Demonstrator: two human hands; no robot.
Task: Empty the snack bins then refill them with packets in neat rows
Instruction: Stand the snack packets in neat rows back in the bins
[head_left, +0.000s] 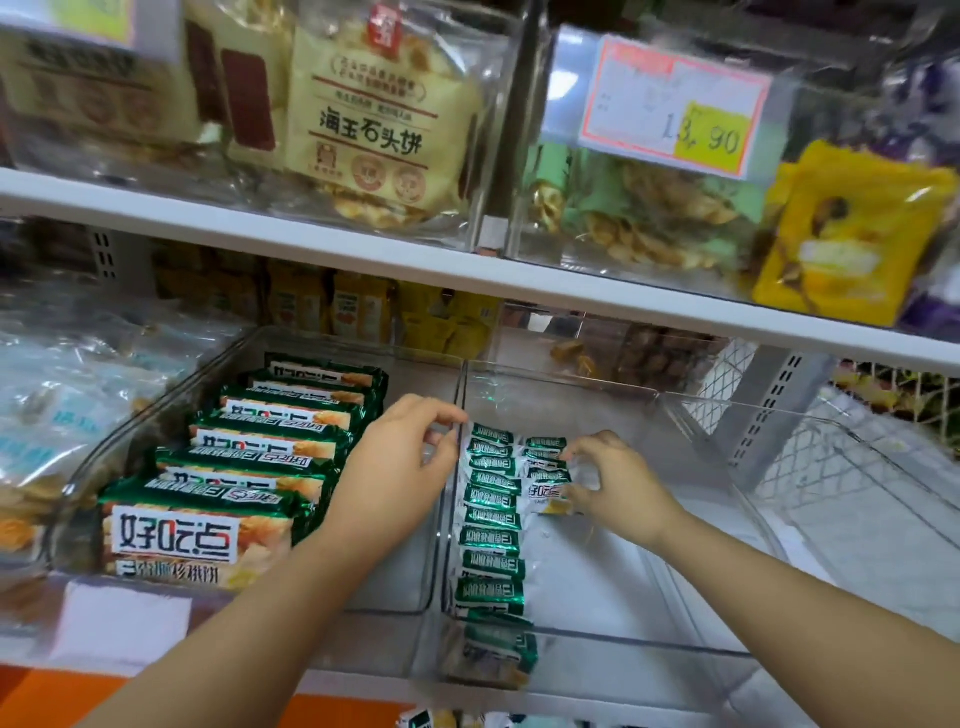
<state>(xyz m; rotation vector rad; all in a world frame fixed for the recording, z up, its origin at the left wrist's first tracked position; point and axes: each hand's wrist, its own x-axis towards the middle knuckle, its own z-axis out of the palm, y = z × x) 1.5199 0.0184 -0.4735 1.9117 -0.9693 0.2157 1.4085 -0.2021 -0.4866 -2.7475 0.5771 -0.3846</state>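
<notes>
Two clear plastic bins stand side by side on the middle shelf. The left bin (156, 410) holds a row of large green-and-cream biscuit packets (249, 467). Along the left wall of the right bin (649, 642) runs a long row of small green packets (491, 519), with a short second row (545, 452) beside it. My right hand (618, 483) pinches the nearest small packet (545, 493) of that short row. My left hand (405, 457) hovers over the left bin, curled fingertips at the wall between the bins; whether they grip anything is unclear.
The right half of the right bin shows bare floor. An upper shelf (363, 249) overhangs, carrying bins of biscuits and a price tag (670, 104). Bagged snacks (62, 395) fill a bin at the left. A wire mesh rack (831, 457) stands at the right.
</notes>
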